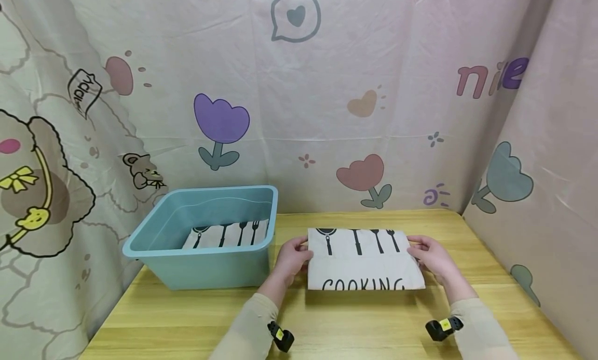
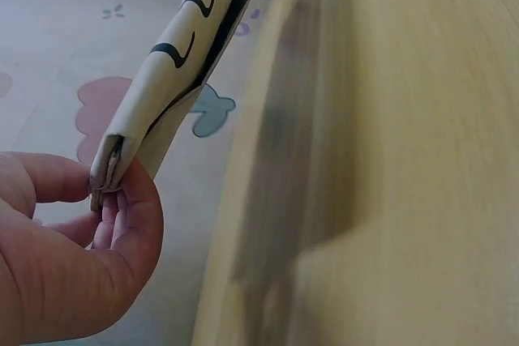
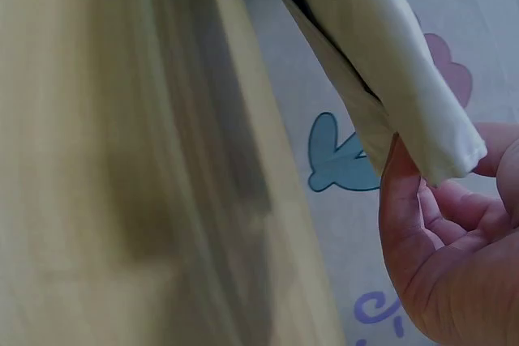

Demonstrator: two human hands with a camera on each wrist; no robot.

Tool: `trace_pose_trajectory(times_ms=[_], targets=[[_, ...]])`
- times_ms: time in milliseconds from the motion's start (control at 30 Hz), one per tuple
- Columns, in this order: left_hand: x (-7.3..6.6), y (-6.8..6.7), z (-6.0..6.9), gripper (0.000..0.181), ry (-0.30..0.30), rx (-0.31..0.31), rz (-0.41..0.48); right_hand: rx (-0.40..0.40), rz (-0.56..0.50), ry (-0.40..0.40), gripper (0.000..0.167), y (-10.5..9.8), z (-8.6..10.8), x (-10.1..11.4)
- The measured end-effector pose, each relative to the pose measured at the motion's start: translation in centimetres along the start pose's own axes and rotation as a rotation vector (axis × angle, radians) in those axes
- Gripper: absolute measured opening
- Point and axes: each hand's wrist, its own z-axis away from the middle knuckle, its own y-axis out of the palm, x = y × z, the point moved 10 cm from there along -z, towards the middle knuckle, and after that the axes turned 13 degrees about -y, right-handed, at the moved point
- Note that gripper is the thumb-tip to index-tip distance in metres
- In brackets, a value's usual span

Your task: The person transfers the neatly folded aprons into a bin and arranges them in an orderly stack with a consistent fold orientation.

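Note:
A folded white cloth printed with black kitchen utensils and the word COOKING spans the space between my hands. My left hand pinches its left edge between thumb and fingers, and my right hand grips the right edge the same way. In both wrist views the cloth is held off the tabletop, its shadow falling on the wood. The left wrist view shows several folded layers at the pinched end. To the left, a light blue plastic tub holds another white cloth with similar utensil prints.
The wooden table reaches back to a printed curtain, which also hangs along the left and right sides. The tub stands at the table's left, its right wall close to my left hand. Black wrist cameras sit on both sleeves.

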Motion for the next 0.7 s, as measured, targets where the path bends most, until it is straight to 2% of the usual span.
trace_pose_trajectory(times_ms=[300,700], targets=[[-2.2,-0.2,1.7,0.052,0.03,-0.018,0.016,-0.004,-0.073,-0.056,0.052,-1.2,0.0,1.9],[-5.9,-0.4,4.2,0.051,0.101,0.028,0.054,0.0,-0.149,-0.148,0.054,-2.8,0.0,5.5]])
